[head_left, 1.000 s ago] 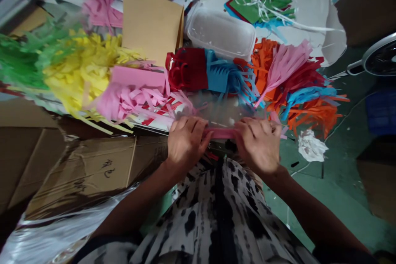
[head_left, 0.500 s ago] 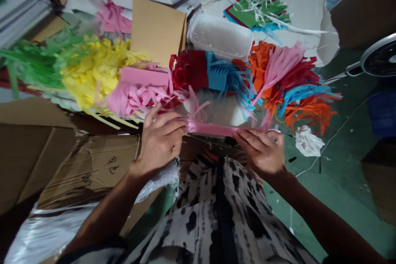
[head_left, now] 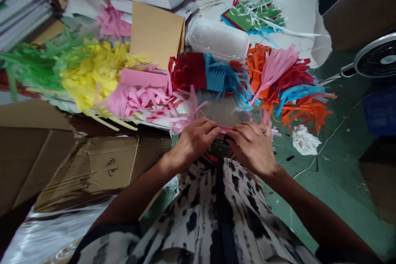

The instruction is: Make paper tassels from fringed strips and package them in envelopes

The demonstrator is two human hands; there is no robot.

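A narrow folded strip of pink fringed tissue paper (head_left: 225, 129) lies at the table's near edge, in front of my body. My left hand (head_left: 198, 135) curls over its left part, fingers pressed down on it. From the right, my right hand (head_left: 254, 142) pinches the same strip, its fingertips close to the left hand's. Loose pink fringes (head_left: 182, 123) spread beyond the left hand, and a few stick out past the right. Much of the strip is hidden under my fingers. Just behind lie a dark red fringed piece (head_left: 194, 70) and a blue one (head_left: 216, 76).
Yellow (head_left: 93, 70) and green fringe piles (head_left: 37, 62) lie left, orange fringes (head_left: 306, 111) right. A clear plastic container (head_left: 218, 39) stands behind, beside a tan card (head_left: 156, 31). Cardboard boxes (head_left: 102, 161) sit lower left; a fan (head_left: 377, 57) is at far right.
My left hand has slid right along the pink strip, now close to my right hand. Less of the strip shows between them, and pink fringes show where the left hand was.
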